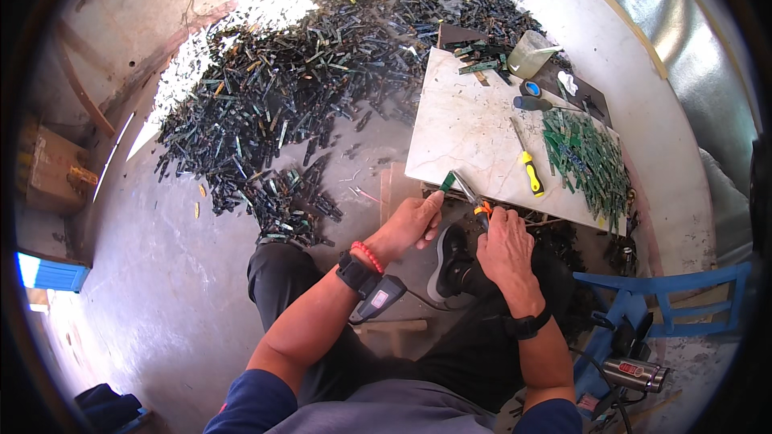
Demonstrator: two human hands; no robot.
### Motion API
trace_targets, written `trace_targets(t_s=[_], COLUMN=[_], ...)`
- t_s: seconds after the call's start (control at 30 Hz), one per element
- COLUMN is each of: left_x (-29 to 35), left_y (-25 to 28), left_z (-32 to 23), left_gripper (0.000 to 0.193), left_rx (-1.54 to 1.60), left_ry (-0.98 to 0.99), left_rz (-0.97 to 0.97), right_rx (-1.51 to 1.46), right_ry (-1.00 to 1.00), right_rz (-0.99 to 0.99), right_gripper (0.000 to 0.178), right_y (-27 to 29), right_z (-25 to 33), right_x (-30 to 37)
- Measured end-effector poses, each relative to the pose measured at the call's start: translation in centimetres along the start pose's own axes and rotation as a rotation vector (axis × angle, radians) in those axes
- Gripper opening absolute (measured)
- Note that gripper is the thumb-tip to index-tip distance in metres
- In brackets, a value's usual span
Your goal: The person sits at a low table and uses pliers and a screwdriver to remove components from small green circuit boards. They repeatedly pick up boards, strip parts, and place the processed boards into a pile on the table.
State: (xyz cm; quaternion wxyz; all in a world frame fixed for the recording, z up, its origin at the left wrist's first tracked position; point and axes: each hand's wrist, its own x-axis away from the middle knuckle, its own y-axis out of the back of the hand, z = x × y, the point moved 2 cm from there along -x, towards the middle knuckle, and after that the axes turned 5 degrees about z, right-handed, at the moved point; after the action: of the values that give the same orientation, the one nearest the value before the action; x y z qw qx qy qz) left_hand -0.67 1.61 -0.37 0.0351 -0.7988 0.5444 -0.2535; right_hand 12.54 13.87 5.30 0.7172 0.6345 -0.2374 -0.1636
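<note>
My left hand [414,225] is closed, pinching a small green circuit board strip [447,182] between thumb and fingers at the near edge of a white board [450,124]. In my right hand [507,249] is a pair of pliers [468,190] with orange and dark handles. Their metal jaws point up and left and meet the strip or lie right beside it; I cannot tell whether they grip it. Just beyond the right hand, a yellow-and-black screwdriver [531,173] lies on the board. A heap of green strips [583,162] covers the board's right side.
A large pile of dark strips [289,80] spreads over the floor ahead and left. Toward the board's far right are a cloudy plastic cup [529,54], a dark-handled screwdriver [532,103] and a blue-centred tape roll [529,88]. A blue chair [700,301] and a steel flask [635,374] stand at right.
</note>
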Motion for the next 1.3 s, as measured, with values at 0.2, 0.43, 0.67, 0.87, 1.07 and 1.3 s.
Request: trace_targets(t_s=[0.2, 0.43, 0.67, 0.87, 1.07, 1.3], left_x=[0.2, 0.3, -0.5, -0.5, -0.6, -1.1], left_y=[-0.1, 0.1, 0.8, 0.8, 0.7, 0.7], left_z=[-0.2, -0.2, 1.0, 1.5, 0.7, 1.2], left_gripper=[0.06, 0.06, 0.058, 0.058, 0.058, 0.051], left_rx=[-0.07, -0.052, 0.048, -0.139, -0.07, 0.092], left_ry=[0.019, 0.016, 0.028, 0.007, 0.04, 0.029], left_rz=[-0.011, 0.054, 0.053, -0.022, -0.04, 0.05], right_rx=[-0.095, -1.445, -1.262, -0.713, -0.823, -1.263], right_ry=[0.01, -0.28, -0.2, -0.084, -0.105, -0.209], right_rz=[0.108, 0.768, 0.575, 0.386, 0.409, 0.612], right_gripper=[0.024, 0.023, 0.019, 0.021, 0.02, 0.017], right_y=[-0.1, 1.0, 0.4, 0.4, 0.8, 1.0], right_z=[-0.6, -1.8, -1.5, -1.7, -1.7, -1.7], right_x=[-0.3, -1.1, -0.7, -0.2, -0.1, 0.0])
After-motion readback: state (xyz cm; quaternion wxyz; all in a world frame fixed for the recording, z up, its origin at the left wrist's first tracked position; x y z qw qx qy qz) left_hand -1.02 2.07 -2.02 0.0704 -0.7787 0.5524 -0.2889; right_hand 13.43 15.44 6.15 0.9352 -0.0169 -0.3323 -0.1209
